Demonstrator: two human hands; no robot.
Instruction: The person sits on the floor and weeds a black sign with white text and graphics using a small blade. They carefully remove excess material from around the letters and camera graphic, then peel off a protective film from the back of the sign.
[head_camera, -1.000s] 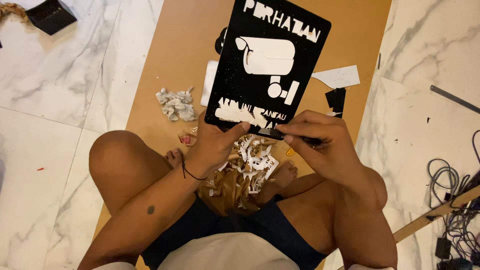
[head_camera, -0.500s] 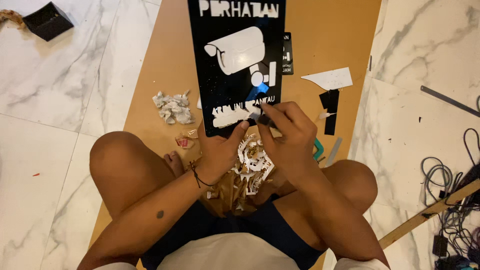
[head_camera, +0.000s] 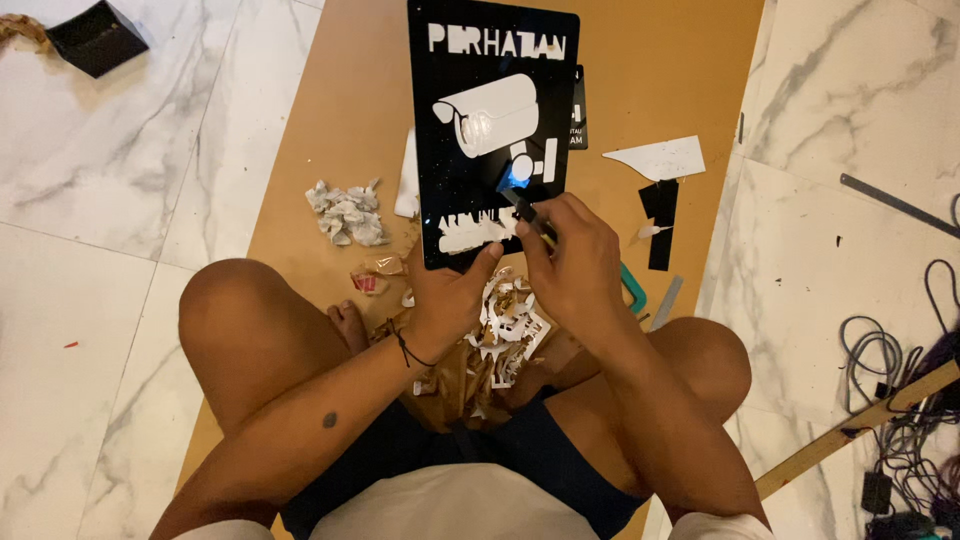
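- Our left hand grips the lower edge of a glossy black rectangular sign board with white cut-out lettering and a white camera shape, the thumb pressed up onto its face near the bottom left corner.
- The board is held up, tilted away from us, above a tan board sheet that covers the marbled white floor tiles.
- Our right hand is clenched around a slim dark-handled cutting tool, fingers curled tight about the handle, with its tip resting on the face of the sign just under the white camera shape.
- The two hands sit close together at the bottom of the sign, nearly touching.
- In our lap, between crossed bare legs, lies a heap of white peeled scraps on brown backing paper.
- A crumpled wad of greyish-white paper lies on the tan sheet to the left of the sign, well apart from our hands.
- To the right of the sign lie a white pointed offcut and black strips of offcut.
- A black square box sits on the tiles at the far left; tangled dark cables lie at the right edge.
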